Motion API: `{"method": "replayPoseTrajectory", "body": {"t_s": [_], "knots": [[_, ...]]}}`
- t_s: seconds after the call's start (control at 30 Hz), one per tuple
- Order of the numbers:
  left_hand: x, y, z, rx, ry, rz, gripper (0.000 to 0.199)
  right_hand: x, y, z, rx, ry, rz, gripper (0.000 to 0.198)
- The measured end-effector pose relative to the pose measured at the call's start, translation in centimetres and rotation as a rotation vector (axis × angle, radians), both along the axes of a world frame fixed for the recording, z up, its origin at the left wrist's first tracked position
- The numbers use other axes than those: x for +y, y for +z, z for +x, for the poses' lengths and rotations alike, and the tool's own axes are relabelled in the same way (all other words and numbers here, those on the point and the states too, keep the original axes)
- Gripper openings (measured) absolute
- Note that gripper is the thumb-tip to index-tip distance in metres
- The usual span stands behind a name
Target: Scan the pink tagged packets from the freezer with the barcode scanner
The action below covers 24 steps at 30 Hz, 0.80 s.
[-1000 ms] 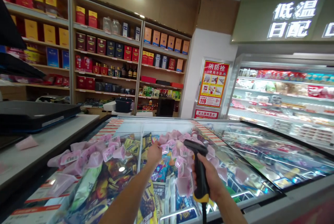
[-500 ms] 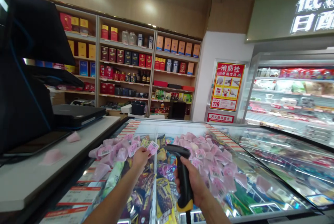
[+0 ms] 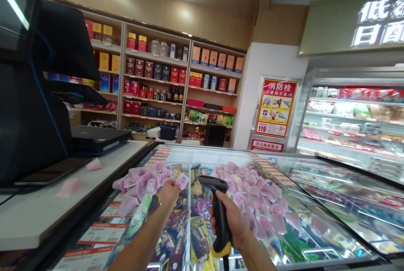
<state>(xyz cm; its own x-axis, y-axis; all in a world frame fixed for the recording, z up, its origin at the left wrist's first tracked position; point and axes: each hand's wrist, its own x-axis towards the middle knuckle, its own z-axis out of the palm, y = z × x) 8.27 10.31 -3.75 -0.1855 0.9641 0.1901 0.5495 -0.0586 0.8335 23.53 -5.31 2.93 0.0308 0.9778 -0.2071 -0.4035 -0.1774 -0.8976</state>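
My right hand (image 3: 227, 216) is wrapped round the grip of a black and yellow barcode scanner (image 3: 221, 214), whose head points left. My left hand (image 3: 169, 192) pinches a small pink cup with a barcode label (image 3: 182, 181) just in front of the scanner head. Several more pink labelled cups (image 3: 142, 181) are heaped on the freezer's glass lid to the left. A larger heap of pink cups (image 3: 252, 195) spreads over the glass on the right. Through the glass, packaged frozen goods (image 3: 199, 237) show beneath both hands.
On the left a white counter (image 3: 104, 187) carries a black checkout terminal (image 3: 41, 86) and two loose pink cups (image 3: 71, 187). Shelves of boxed goods (image 3: 151, 73) line the back wall. A second glass-topped freezer (image 3: 341, 187) and a lit refrigerated display (image 3: 350, 115) stand to the right.
The view has shifted slightly, with the terminal and shelves appearing further right and lower. My left hand still pinches the labelled cup, and the scanner stays in my right hand.
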Motion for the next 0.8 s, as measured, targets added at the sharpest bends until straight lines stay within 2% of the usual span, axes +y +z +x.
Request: {"method": "replayPoseTrajectory", "body": {"t_s": [0.17,0.27,0.37,0.47,0.57,0.7,0.8], "knots": [[-0.6,1.7,-0.5,0.181,0.098,-0.031,0.025,0.0,0.1,3.5,-0.05,-0.157,0.062,0.032],[-1.2,2.6,-0.1,0.274,0.096,0.061,0.023,-0.2,0.3,6.1,-0.043,-0.223,0.048,0.031],[-1.9,3.3,1.4,0.366,0.053,0.225,0.035,-0.3,0.4,7.6,0.012,-0.256,0.043,0.029],[-1.8,3.5,4.2,0.448,-0.062,0.358,0.041,-0.4,0.4,8.1,0.061,-0.282,0.049,0.026],[-1.1,3.0,7.5,0.523,-0.239,0.416,0.044,-0.5,0.3,8.1,0.034,-0.286,0.044,0.025],[0.2,2.2,11.0,0.621,-0.468,0.424,0.052,-0.7,0.3,8.3,-0.012,-0.287,0.045,0.027],[0.7,2.1,12.1,0.652,-0.52,0.391,0.046,-0.9,0.3,8.5,-0.015,-0.287,0.032,0.027]]}}
